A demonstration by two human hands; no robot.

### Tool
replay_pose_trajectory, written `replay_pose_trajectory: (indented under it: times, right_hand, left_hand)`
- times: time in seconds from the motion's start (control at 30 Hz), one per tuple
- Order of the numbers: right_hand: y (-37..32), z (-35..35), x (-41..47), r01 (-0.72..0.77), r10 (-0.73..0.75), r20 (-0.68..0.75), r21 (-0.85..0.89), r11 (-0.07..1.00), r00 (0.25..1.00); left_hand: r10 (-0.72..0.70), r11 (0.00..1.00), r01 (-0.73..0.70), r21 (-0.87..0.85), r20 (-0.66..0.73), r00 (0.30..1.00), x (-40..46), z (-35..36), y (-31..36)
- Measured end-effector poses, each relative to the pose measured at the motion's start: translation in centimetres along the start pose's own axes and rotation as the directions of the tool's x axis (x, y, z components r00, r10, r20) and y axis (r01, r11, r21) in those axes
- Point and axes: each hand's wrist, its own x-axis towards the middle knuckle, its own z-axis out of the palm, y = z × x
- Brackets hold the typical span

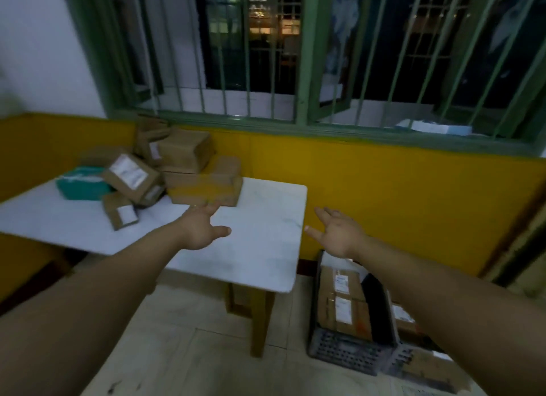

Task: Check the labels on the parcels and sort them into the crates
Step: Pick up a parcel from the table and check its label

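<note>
The left grip (204, 228) is reaching out over the white surface (266, 248), released, with fingers straight and thumb spread to the right; its fingertips are lying just beside the near edge of the flat brown parcel (204, 188), though contact is too blurred to tell. The right grip (339, 233) is hanging released too, palm turned left and fingers spread, holding nothing, just off the surface's right edge and above the dark crate (345, 354).

The flat brown parcel is sitting at the right end of a heap of parcels at the far left of the surface. Another brown parcel (186, 150) is resting on top of it, a labelled parcel (131, 174) is tilting to its left, a small labelled parcel (119, 214) is lying nearest, and a teal parcel (79, 187) is lying at the left end.

The dark crate is standing on the floor right of the surface, holding labelled brown parcels (336, 298). Behind everything, a yellow wall (384, 194) is running below a green barred window (304, 55).
</note>
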Motion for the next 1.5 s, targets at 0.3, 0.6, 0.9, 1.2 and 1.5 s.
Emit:
replay_pose_trajectory:
  times: [0.3,0.6,0.9,1.2,1.5]
  right_hand:
    - [-16.5,2.2,4.6,0.245,-0.246,-0.016,-0.029,0.969,0.969]
    - [-26.7,4.2,13.1,0.428,-0.429,0.024,0.049,0.903,0.903]
    - [-35.3,4.2,26.4,0.499,-0.514,0.02,0.213,0.84,0.858]
    - [-40.2,5.2,36.5,0.505,-0.525,-0.041,0.343,0.792,0.85]
    - [-43.4,7.0,43.2,0.344,-0.361,0.002,0.298,0.89,0.933]
  left_hand:
    - [-0.273,0.962,0.27,-0.043,-0.108,0.956,-5.4,-6.7,-15.1]
    - [-0.477,0.879,0.469,-0.092,-0.115,0.871,-5.3,-10.3,-25.4]
    - [-0.569,0.822,0.561,-0.098,-0.188,0.8,3.1,-17.1,-31.9]
    - [-0.533,0.846,0.517,-0.13,-0.154,0.832,13.6,-19.6,-36.2]
    - [-0.277,0.948,0.268,-0.175,-0.028,0.961,26.7,-21.0,-44.3]
